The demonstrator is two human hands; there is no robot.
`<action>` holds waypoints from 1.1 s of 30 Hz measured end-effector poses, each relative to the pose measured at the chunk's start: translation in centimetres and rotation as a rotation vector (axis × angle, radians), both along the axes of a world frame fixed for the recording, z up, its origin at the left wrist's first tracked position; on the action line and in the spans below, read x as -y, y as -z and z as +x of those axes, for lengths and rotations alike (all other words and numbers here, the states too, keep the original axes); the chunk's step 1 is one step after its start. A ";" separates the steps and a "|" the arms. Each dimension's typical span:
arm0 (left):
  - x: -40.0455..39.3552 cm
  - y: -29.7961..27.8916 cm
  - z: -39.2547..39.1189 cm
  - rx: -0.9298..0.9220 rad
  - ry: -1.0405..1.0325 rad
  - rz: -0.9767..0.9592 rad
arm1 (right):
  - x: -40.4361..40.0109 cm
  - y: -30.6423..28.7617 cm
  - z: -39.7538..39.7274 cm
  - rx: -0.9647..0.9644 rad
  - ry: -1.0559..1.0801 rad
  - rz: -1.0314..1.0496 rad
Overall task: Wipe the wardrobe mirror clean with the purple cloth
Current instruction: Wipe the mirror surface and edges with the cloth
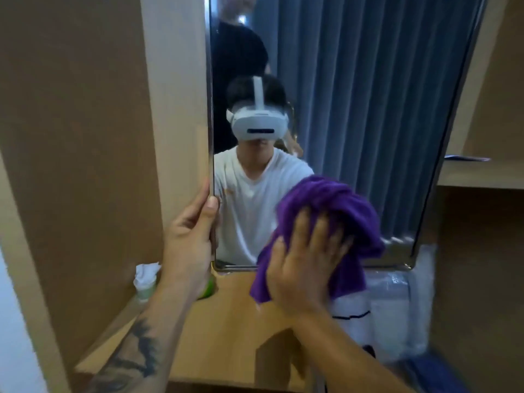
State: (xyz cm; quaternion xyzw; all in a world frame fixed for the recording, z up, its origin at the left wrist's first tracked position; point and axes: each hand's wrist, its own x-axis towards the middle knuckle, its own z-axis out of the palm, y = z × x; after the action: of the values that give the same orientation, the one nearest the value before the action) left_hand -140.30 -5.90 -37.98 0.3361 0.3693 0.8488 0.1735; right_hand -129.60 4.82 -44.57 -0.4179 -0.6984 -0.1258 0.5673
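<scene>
Brown wardrobe panels (85,137) frame the mirror (368,109), whose lower edge sits just above a wooden shelf (226,321). With only the left hand (190,242) gripping the mirror's left edge, thumb on the glass, a hard push could likely swing or shift the panel, and the thumb may leave a fresh smear. The purple cloth (326,211) lies bunched against the lower glass, pressed flat under the spread fingers of the right hand (306,268), its tail hanging below the frame.

Mirror (354,95) top cut off by frame; lower right glass hidden behind purple cloth (326,211).
</scene>
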 end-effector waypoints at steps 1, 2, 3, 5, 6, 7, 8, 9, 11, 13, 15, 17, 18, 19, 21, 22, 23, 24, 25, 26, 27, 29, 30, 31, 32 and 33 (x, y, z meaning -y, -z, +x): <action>0.1 0.0 -0.1 0.019 0.016 -0.001 | 1.6 -0.1 -2.1 0.079 -0.031 0.048; 0.1 0.0 -0.3 0.030 0.027 -0.009 | 3.1 -0.2 -3.9 0.155 -0.057 0.094; 0.1 0.0 -0.4 0.030 0.035 -0.020 | 4.2 -0.3 -5.2 0.211 -0.078 0.128; 0.2 0.0 -0.7 0.016 0.044 -0.026 | 4.5 -0.3 -6.2 0.266 -0.101 0.187; 0.2 0.0 -0.9 0.018 0.044 -0.022 | 3.9 -0.3 -5.8 0.291 -0.111 0.239; 0.2 -0.1 -0.9 0.025 0.044 -0.017 | 2.8 -0.2 -4.7 0.341 -0.132 0.311; 0.2 -0.2 -1.0 0.030 0.048 -0.010 | 1.3 0.0 -3.2 0.417 -0.158 0.381; 0.2 -0.2 -1.1 0.032 0.055 -0.001 | -0.6 0.1 -1.3 0.504 -0.169 0.433; 0.1 0.0 -1.3 0.027 0.046 0.005 | -4.6 0.3 3.7 0.617 -0.120 0.466; 0.0 0.2 -1.2 0.015 0.028 0.011 | -7.9 -0.3 9.3 0.620 -0.044 0.498; -0.1 0.6 -1.3 0.011 0.020 0.016 | -10.0 -2.8 13.6 0.641 -0.032 0.588; 0.0 0.7 -1.2 0.005 0.020 0.020 | -10.7 -7.4 15.1 0.704 -0.061 0.658; 0.0 0.6 -1.3 0.002 0.019 0.026 | -10.7 -9.9 15.0 0.710 -0.061 0.664; -0.1 0.6 -1.4 0.002 0.019 0.031 | -10.9 -12.2 14.7 0.678 -0.051 0.665; -0.1 0.7 -1.4 0.015 0.028 0.038 | -10.8 -14.9 13.5 0.536 -0.004 0.613; -0.1 0.6 -1.4 0.016 0.029 0.036 | -10.6 -14.9 12.7 0.455 0.010 0.572; -0.1 0.5 -1.4 0.017 0.027 0.032 | -10.3 -13.8 12.0 0.394 0.023 0.546; -0.1 0.5 -1.5 0.016 0.020 0.030 | -9.8 -11.9 11.5 0.382 0.023 0.533; -0.2 0.6 -1.7 0.014 0.006 0.034 | -9.4 -9.6 11.4 0.436 -0.001 0.535; -0.4 0.7 -1.8 0.011 -0.002 0.037 | -9.2 -7.1 11.8 0.549 -0.033 0.552; -0.4 0.8 -1.8 0.011 -0.001 0.038 | -9.2 -4.9 12.7 0.705 -0.086 0.588; -0.4 1.0 -1.7 0.015 -0.011 0.044 | -9.9 -4.0 14.8 1.072 -0.243 0.741; -0.4 1.0 -1.8 0.007 -0.022 0.038 | -10.3 -5.7 15.5 1.219 -0.321 0.797; -0.4 1.1 -1.9 0.000 -0.031 0.027 | -10.4 -7.7 16.1 1.293 -0.370 0.841; -0.4 1.0 -1.8 0.000 -0.038 0.024 | -10.6 -10.3 16.3 1.305 -0.372 0.877; -0.5 1.1 -1.8 0.002 -0.043 0.029 | -11.0 -12.8 16.4 1.239 -0.317 0.897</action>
State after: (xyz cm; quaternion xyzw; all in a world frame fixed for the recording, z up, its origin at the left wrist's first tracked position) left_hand -142.05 -5.36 -39.09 0.3297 0.3638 0.8580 0.1510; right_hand -113.19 15.83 -31.79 0.1028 -0.8216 -0.5239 0.1998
